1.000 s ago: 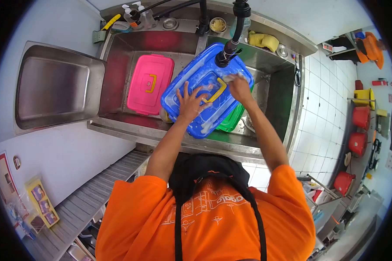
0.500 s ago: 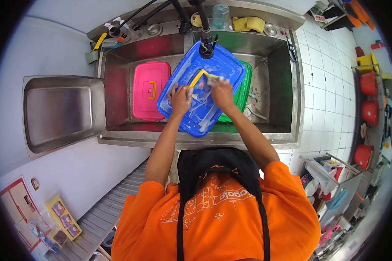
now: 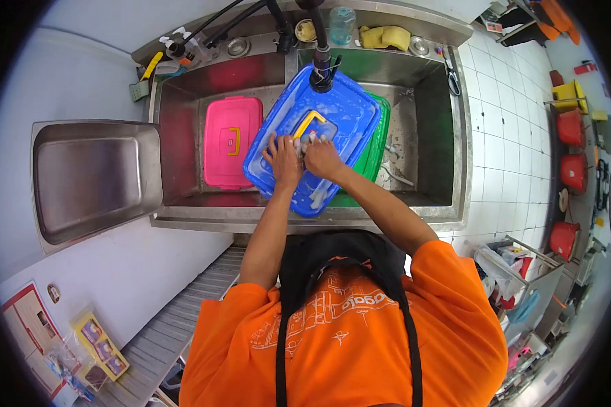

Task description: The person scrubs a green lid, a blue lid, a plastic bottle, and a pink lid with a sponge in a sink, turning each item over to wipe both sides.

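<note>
A soapy blue plastic lid (image 3: 349,112) with a yellow handle (image 3: 310,122) lies tilted across the sink divider. My left hand (image 3: 285,161) grips it at the lower end of the handle, fingers bent. Close beside it, my right hand (image 3: 322,159) is closed and pressed to the lid, with a pale, foamy sponge mostly hidden under the fingers. Beneath the blue lid, a green lid (image 3: 377,146) shows at its right side, in the right basin. A pink lid (image 3: 217,139) with a yellow handle rests in the left basin.
A black hanging faucet (image 3: 321,80) reaches over the blue lid's top. Along the back ledge stand a clear jar (image 3: 342,27), a yellow cloth (image 3: 385,38) and bottles (image 3: 195,46). Scissors (image 3: 453,81) lie on the right rim. A steel pan (image 3: 98,183) sits left of the sink.
My right hand has moved down and left across the blue lid, from right of the handle to beside my left hand. Foam near the handle has shifted.
</note>
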A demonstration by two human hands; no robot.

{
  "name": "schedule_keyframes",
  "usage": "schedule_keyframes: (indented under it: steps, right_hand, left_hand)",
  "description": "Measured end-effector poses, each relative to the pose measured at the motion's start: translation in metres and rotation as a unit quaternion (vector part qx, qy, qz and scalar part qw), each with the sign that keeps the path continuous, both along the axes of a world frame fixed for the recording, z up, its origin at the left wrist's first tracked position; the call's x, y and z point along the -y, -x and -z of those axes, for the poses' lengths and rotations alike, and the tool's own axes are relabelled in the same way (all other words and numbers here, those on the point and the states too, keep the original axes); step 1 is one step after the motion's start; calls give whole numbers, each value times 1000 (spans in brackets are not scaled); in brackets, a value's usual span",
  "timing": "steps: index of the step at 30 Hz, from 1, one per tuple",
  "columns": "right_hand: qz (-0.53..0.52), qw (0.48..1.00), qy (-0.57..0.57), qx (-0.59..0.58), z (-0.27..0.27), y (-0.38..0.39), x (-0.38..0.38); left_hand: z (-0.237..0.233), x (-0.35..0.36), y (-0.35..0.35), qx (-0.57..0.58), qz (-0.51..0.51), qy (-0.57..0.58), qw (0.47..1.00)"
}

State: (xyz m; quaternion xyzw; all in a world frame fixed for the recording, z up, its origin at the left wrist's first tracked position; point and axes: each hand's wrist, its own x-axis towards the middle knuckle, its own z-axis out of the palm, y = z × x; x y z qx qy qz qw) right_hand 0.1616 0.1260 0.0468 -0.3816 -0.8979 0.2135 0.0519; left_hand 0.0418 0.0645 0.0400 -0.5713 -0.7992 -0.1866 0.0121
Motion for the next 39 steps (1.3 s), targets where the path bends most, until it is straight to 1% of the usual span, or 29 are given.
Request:
schedule_keyframes:
  steps: [2, 4, 5, 6, 7, 8, 10, 11, 13, 14, 16, 17, 19, 21, 23, 25, 26, 27, 29, 30, 32, 33, 34, 35, 36, 38, 39]
  right_hand:
    - [-3, 1000, -1, 25, 1, -11, 10]
    - [-59, 997, -29, 28, -14, -30, 11]
    - [-60, 997, -30, 29, -20, -34, 8]
    - [-67, 994, -69, 41, -24, -38, 4]
    - [-73, 990, -109, 53, -27, -41, 0]
    - [-75, 989, -113, 53, -25, -42, -10]
    - [-50, 982, -142, 115, -20, -43, -30]
    - [-51, 982, -145, 114, -18, -46, -33]
    - [-86, 970, -176, 144, -20, -50, -37]
    - [-86, 969, -180, 145, -18, -51, -38]
    - [-68, 976, -204, 47, -4, -54, -32]
    - [-72, 975, -207, 45, 0, -51, -32]
    - [-9, 994, -99, 51, 2, -43, -22]
    - [6, 993, -108, 47, 3, -35, -16]
    - [16, 993, -113, 41, 4, -28, -9]
    - [-31, 983, -165, -73, 16, -17, -7]
    - [-43, 978, -201, -31, 25, -11, -9]
    - [-37, 978, -201, -33, 21, -5, -16]
    - [3, 994, -93, 53, 5, 7, -24]
    - [5, 994, -94, 52, 2, 12, -23]
    - [34, 996, -40, 76, -4, 12, -18]
    - [31, 996, -42, 78, -1, 4, -14]
    - [-3, 993, -120, 18, 5, -9, -11]
    - [-36, 979, -196, -43, 11, -22, -12]
    - [-37, 979, -196, -42, 11, -38, -18]
    - [-8, 994, -62, 87, 8, -68, -39]
    - [-12, 994, -62, 90, 10, -73, -48]
  left_hand:
    - [0, -1, -2, -2, -4, -15, 1000]
    - [4, 1, -1, -3, -12, -29, 999]
    - [7, 1, 1, 2, 9, -38, 999]
    - [7, 2, 2, 7, 29, -47, 998]
    - [7, 3, 3, 7, 28, -48, 998]
    - [6, 2, 2, 18, 26, -49, 998]
    - [4, 2, 1, 29, 22, -53, 998]
    - [3, 2, 1, 40, 27, -39, 998]
    - [0, 3, 2, 50, 34, -27, 998]
    - [-1, 3, 1, 40, 43, -27, 998]
    - [-1, 3, -2, 32, 48, -27, 998]
    - [-1, 1, 0, 40, 54, -8, 998]
    - [-1, 4, 0, 46, 63, 14, 997]
    - [-1, 1, -3, 26, 60, -10, 998]
    - [-1, 1, -5, 28, 54, -4, 998]
    - [-1, 0, -2, 24, 53, 1, 998]
    - [0, 2, -4, 14, 53, -8, 998]
    - [0, 1, -5, 4, 52, -17, 998]
    - [-3, 2, -7, 3, 47, -3, 999]
    - [-3, 1, -6, 4, 39, 5, 999]
    - [-3, 0, -6, 11, 28, 16, 999]
    - [-2, 1, -6, 17, 17, 29, 999]
    - [-2, 0, -6, 18, 15, 27, 999]
    - [-1, -2, -7, 12, 5, 0, 1000]
    - [-1, -1, -7, 7, -5, -25, 1000]
    - [-1, -2, -8, -6, -4, -10, 1000]
    - [-1, 0, -8, -23, 4, 12, 1000]
